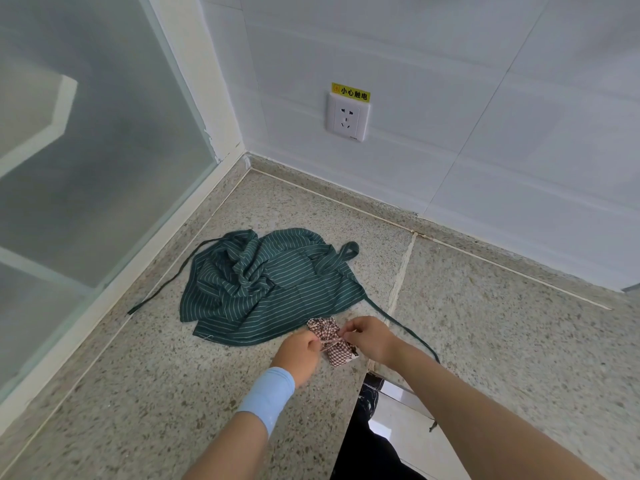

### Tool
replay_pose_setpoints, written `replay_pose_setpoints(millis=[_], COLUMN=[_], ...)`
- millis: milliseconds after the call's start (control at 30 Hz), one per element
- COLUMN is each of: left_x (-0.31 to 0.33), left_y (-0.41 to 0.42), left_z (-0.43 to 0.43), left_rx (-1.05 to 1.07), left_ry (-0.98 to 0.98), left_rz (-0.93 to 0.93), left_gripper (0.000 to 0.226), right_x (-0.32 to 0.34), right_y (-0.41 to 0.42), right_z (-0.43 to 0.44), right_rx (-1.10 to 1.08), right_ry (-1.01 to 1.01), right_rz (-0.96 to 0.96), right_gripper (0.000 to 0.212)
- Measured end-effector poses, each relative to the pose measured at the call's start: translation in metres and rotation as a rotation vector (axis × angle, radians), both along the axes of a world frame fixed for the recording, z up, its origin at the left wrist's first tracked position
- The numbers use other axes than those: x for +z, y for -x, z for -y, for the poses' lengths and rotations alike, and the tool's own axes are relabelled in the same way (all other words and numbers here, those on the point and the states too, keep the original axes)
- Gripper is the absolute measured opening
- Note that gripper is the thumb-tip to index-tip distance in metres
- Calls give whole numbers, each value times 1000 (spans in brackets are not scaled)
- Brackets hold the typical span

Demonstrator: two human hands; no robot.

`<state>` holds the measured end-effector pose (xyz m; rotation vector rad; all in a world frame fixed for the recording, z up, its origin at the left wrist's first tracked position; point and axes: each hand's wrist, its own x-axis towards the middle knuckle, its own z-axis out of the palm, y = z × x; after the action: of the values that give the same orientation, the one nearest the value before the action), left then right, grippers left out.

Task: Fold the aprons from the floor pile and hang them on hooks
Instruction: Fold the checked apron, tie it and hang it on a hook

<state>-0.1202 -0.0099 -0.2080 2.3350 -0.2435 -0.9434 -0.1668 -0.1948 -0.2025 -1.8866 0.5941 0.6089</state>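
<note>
the checked apron (333, 342), rolled into a small brown-and-white bundle, lies on the speckled stone bench (485, 323) close to its near edge, right between the two hands. a thin tie (329, 341) crosses its middle. the left hand (299, 353) sits just left of the bundle with fingers curled, pinching the tie where it meets the cloth. the right hand (370, 337) comes in from the right and pinches the same tie with its fingertips, covering the bundle's right edge. how the tie wraps underneath, and where its ends go, cannot be made out.

the bundle's far end touches the hem of a green striped apron (263, 282), which lies crumpled and unfolded further back. one of its straps trails left, and another runs right and passes behind the right wrist.

a pale blue cuff (266, 396) circles the left wrist. below the bench edge a dark trouser leg (367, 445) and part of a shoe (373, 382) show, mostly cut off. on the far white wall sits a socket (347, 116) under a yellow label (350, 92). a frosted glass panel (86, 150) fills the left.
</note>
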Motion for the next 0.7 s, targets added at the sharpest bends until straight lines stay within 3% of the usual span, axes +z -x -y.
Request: replay_pose_setpoints(millis=[200, 333, 433, 600, 700], left_x=[5, 3, 3, 3, -1], left_y=[-15, -15, -17, -17, -14], left_z=[2, 2, 1, 13, 14], left_rx=[308, 98, 27, -62, -22], left_ry=[108, 93, 78, -90, -146], left_rz=[-276, -225, -266, -146, -103], left_gripper=[34, 45, 39, 29, 30], right_x=[-2, -3, -2, -2, -3], right_y=[-6, -8, -8, -12, -16], right_z=[-2, -2, 1, 0, -3], right_rx=[102, 136, 199, 521, 509], right_ry=[164, 236, 325, 732, 555], right_rz=[48, 30, 6, 184, 128], right_gripper=[12, 11, 16, 22, 25])
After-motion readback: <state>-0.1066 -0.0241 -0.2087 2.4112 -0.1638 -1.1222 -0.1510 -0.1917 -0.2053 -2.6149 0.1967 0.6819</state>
